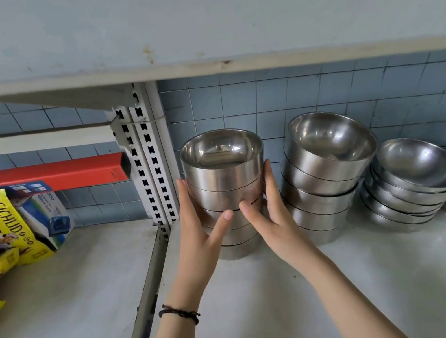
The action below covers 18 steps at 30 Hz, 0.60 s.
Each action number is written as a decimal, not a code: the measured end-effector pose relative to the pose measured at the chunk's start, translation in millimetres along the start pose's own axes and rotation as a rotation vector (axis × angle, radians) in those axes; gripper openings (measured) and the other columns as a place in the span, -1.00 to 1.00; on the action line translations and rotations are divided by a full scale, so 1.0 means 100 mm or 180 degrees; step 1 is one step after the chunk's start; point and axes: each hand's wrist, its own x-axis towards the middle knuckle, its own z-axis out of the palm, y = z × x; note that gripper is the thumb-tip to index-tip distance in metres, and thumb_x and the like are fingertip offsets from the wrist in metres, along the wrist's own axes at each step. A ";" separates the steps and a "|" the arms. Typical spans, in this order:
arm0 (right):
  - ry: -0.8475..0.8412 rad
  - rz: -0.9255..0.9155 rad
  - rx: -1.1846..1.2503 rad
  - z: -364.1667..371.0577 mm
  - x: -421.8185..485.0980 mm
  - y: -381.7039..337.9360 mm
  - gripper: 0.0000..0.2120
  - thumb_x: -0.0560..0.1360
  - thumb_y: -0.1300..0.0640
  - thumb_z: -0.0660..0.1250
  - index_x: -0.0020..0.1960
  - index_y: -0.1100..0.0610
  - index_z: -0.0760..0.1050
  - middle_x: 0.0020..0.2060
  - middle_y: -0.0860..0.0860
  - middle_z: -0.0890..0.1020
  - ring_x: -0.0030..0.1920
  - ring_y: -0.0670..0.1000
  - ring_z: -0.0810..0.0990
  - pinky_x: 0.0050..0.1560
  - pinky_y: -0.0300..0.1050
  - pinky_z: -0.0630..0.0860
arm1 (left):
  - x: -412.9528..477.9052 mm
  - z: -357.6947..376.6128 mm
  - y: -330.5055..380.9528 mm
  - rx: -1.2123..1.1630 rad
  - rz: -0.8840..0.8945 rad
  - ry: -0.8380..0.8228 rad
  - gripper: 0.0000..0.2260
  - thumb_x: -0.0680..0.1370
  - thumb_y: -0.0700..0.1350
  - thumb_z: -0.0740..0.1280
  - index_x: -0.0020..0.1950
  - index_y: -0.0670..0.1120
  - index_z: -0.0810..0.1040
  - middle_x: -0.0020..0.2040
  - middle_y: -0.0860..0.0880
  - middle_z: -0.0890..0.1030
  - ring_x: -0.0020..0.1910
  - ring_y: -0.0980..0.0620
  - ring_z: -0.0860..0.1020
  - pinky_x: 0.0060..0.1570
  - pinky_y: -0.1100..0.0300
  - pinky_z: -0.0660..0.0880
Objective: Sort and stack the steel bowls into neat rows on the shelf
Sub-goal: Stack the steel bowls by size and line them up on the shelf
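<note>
- My left hand (pixel 196 227) and right hand (pixel 271 214) reach forward, fingers clasped around either side of the tall stack of straight-sided shiny steel bowls (pixel 227 192), thumbs nearly meeting in front.
- That stack stands on the pale grey shelf board (pixel 268 295), beside the white slotted upright post (pixel 149 164), before a blue tiled wall (pixel 321 92).
- To its right, a leaning second stack of steel bowls (pixel 322 181), then a low stack of rounded steel bowls (pixel 412 183).

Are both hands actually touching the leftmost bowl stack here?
Touching. The head view shows the left hand and right hand pressed against opposite sides of the leftmost bowl stack, thumbs across its front.
</note>
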 end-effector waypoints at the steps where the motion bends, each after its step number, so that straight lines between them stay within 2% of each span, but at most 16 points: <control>1: 0.0024 -0.0015 -0.0037 0.02 0.00 -0.01 -0.25 0.60 0.06 0.27 0.51 -0.18 -0.21 0.27 -0.73 0.08 0.40 -0.52 0.06 0.26 -0.62 0.10 | 0.01 0.01 0.02 -0.0052 0.0022 0.0006 -0.15 0.50 0.08 0.36 0.57 -0.02 -0.14 0.59 0.05 0.02 0.56 0.14 0.02 0.53 -0.06 0.07; 3: 0.0081 -0.0017 -0.0040 0.03 0.00 -0.03 -0.26 0.56 0.01 0.28 0.50 -0.20 -0.17 0.34 -0.64 0.11 0.44 -0.45 0.10 0.34 -0.53 0.13 | 0.02 0.03 0.04 -0.0155 0.0046 0.0029 -0.18 0.49 -0.01 0.36 0.57 -0.06 -0.11 0.58 0.03 0.06 0.55 0.12 0.06 0.52 -0.06 0.09; 6: 0.0102 0.0025 -0.0016 0.01 -0.02 -0.05 -0.22 0.55 0.03 0.29 0.57 -0.10 -0.14 0.50 -0.34 0.13 0.50 -0.26 0.16 0.48 -0.28 0.16 | 0.00 0.04 0.03 -0.0260 0.0047 -0.0019 -0.21 0.50 -0.02 0.37 0.54 0.04 -0.10 0.58 0.06 0.06 0.54 0.16 0.07 0.52 -0.01 0.10; 8: 0.0090 0.0051 -0.0034 0.00 -0.02 -0.05 -0.23 0.58 0.11 0.29 0.59 -0.03 -0.14 0.54 -0.23 0.13 0.51 -0.24 0.17 0.48 -0.30 0.16 | 0.00 0.03 0.01 -0.0268 0.0036 -0.0033 -0.20 0.50 0.00 0.38 0.55 0.04 -0.09 0.58 0.06 0.07 0.54 0.17 0.08 0.52 0.01 0.11; 12: 0.0081 0.0069 -0.0125 0.01 -0.01 -0.03 -0.23 0.59 0.14 0.29 0.59 -0.02 -0.15 0.53 -0.23 0.14 0.50 -0.27 0.17 0.44 -0.37 0.17 | 0.01 -0.01 -0.02 -0.0229 0.0079 0.0023 -0.21 0.48 0.00 0.40 0.54 -0.01 -0.04 0.54 -0.01 0.17 0.50 0.06 0.22 0.46 -0.06 0.23; 15: 0.0117 0.0037 -0.0184 0.02 0.00 -0.04 -0.21 0.55 0.02 0.30 0.59 -0.02 -0.14 0.54 -0.21 0.13 0.51 -0.22 0.17 0.50 -0.22 0.17 | 0.04 -0.02 -0.03 -0.0174 0.0076 0.0037 -0.19 0.46 -0.04 0.40 0.54 -0.08 -0.02 0.52 -0.10 0.21 0.49 -0.01 0.25 0.43 -0.13 0.28; 18: 0.0214 -0.0034 -0.0282 0.02 0.00 -0.03 -0.19 0.52 -0.04 0.31 0.59 0.01 -0.10 0.53 -0.23 0.15 0.50 -0.24 0.17 0.48 -0.31 0.15 | 0.04 -0.05 -0.02 -0.0019 0.0073 -0.0026 -0.17 0.45 0.00 0.41 0.55 -0.08 -0.02 0.52 -0.09 0.22 0.50 0.00 0.24 0.45 -0.07 0.25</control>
